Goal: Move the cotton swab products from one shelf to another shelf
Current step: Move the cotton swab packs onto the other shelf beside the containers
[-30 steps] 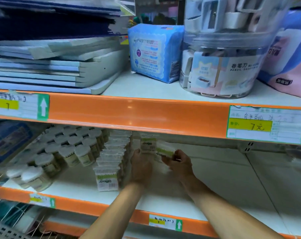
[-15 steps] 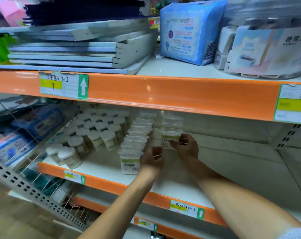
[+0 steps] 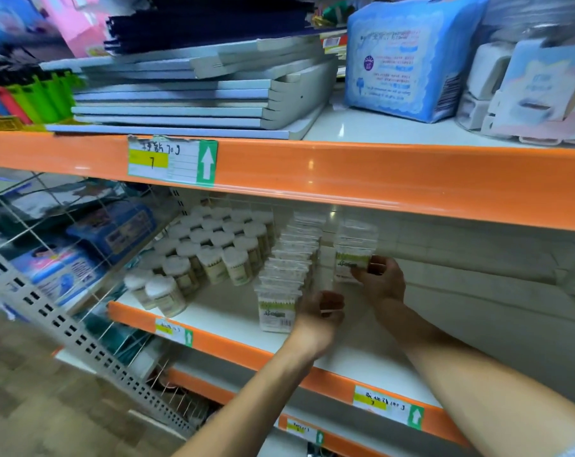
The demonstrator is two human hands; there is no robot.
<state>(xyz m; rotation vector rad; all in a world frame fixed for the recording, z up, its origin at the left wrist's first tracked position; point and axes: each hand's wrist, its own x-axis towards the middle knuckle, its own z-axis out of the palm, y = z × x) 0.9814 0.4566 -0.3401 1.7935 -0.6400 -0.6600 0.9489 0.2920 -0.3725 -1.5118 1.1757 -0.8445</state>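
On the white, orange-edged lower shelf (image 3: 220,311) we see a row of clear rectangular cotton swab boxes (image 3: 279,288) beside round white-capped jars (image 3: 213,252). Our right hand (image 3: 380,282) grips one clear green-labelled swab box (image 3: 352,258) upright behind that row; our left hand (image 3: 319,313) rests loosely curled beside it, holding nothing we can make out.

Both arms reach forward; right hand (image 3: 380,280) fingers pinched, left hand (image 3: 320,316) curled.

My shelf (image 3: 362,361) smooth white, glossy orange edge (image 3: 378,179); swab boxes (image 3: 276,311) clear plastic; price tag (image 3: 172,161) paper.
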